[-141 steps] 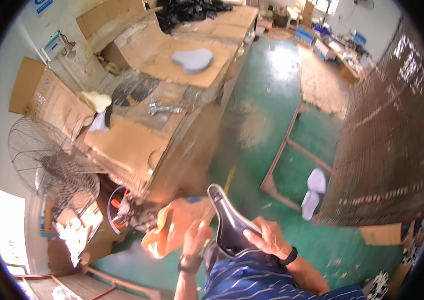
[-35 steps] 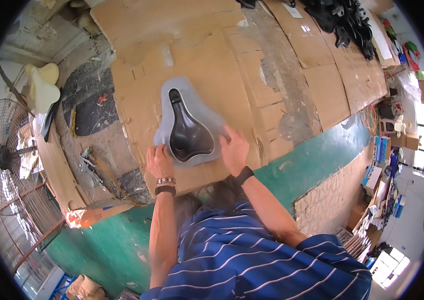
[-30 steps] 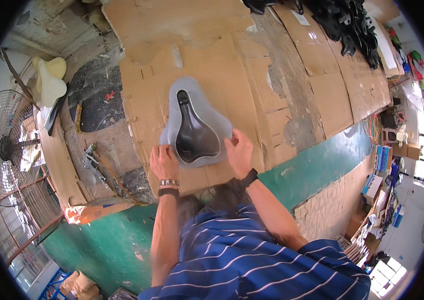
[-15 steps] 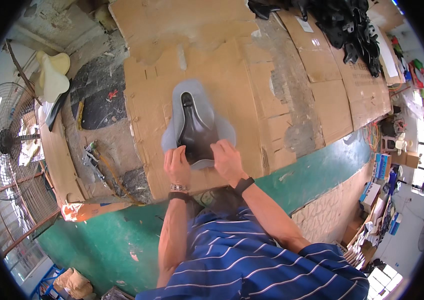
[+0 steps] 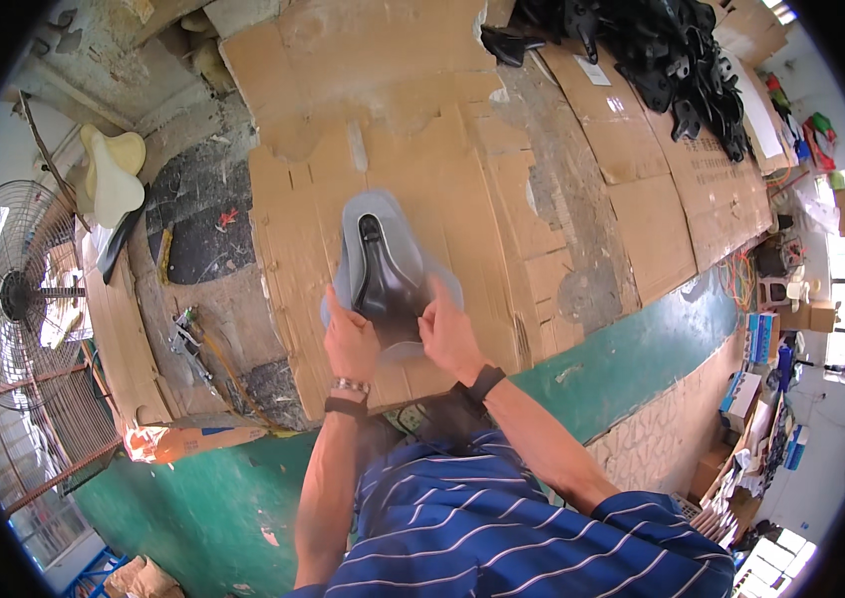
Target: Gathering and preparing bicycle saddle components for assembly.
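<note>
A bicycle saddle lies bottom up on the cardboard, its narrow nose pointing away from me. It has a black shell set inside a larger grey cover whose edge stands out all round. My left hand is at the left of the wide end, index finger stretched along the grey edge and the other fingers curled in. My right hand mirrors it at the right side, index finger pointing up and thumb against the shell. Both hands grip the saddle's edges; the fingertips are slightly blurred.
Worn cardboard covers the bench. A spray gun with a yellowish hose lies at left, below a red scrap. Cream saddle pads and a fan stand far left. Black saddle shells are heaped at back right.
The saddle sits slightly lower in the picture, as does the whole bench. My index fingers have straightened forward along both sides of the saddle, where the fingers were bent over its wide end.
</note>
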`<action>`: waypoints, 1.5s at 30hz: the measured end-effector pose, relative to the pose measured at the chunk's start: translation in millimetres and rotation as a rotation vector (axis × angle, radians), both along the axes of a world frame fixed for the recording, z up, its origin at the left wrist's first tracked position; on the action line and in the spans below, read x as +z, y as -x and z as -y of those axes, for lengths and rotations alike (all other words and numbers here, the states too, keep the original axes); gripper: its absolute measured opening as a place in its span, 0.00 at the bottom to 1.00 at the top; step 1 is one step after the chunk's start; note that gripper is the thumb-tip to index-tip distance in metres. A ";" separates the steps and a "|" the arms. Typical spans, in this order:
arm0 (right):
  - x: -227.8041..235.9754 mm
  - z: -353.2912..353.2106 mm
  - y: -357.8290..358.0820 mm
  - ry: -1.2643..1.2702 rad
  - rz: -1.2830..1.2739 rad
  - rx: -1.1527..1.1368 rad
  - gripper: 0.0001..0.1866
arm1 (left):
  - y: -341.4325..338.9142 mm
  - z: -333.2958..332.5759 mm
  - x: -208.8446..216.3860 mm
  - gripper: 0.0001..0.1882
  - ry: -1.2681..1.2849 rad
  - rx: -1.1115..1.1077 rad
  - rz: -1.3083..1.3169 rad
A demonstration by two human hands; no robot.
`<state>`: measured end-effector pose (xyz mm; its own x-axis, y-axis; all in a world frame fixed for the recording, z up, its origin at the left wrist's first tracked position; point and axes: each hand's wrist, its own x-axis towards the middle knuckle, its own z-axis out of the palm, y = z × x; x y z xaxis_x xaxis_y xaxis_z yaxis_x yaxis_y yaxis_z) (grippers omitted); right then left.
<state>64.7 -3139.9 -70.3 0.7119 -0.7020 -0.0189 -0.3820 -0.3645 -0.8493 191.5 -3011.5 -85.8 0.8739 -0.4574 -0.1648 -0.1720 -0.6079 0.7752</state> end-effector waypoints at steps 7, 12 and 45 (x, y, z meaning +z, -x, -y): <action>5.1 31.5 -18.4 -0.177 -0.367 0.141 0.34 | -41.4 5.6 -8.9 0.32 -0.168 -0.281 0.008; -17.5 25.2 -27.4 0.017 -0.166 0.035 0.30 | -46.8 16.8 -14.9 0.44 -0.002 -0.274 0.254; -32.9 22.9 -53.4 0.543 -0.212 0.358 0.35 | -54.8 34.3 -13.5 0.36 -0.200 -0.405 0.118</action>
<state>118.1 -3162.8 -103.2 0.9218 -0.3732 0.1047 -0.2962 -0.8525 -0.4308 246.2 -3045.8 -99.4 0.6496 -0.7348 -0.1951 -0.5060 -0.6094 0.6105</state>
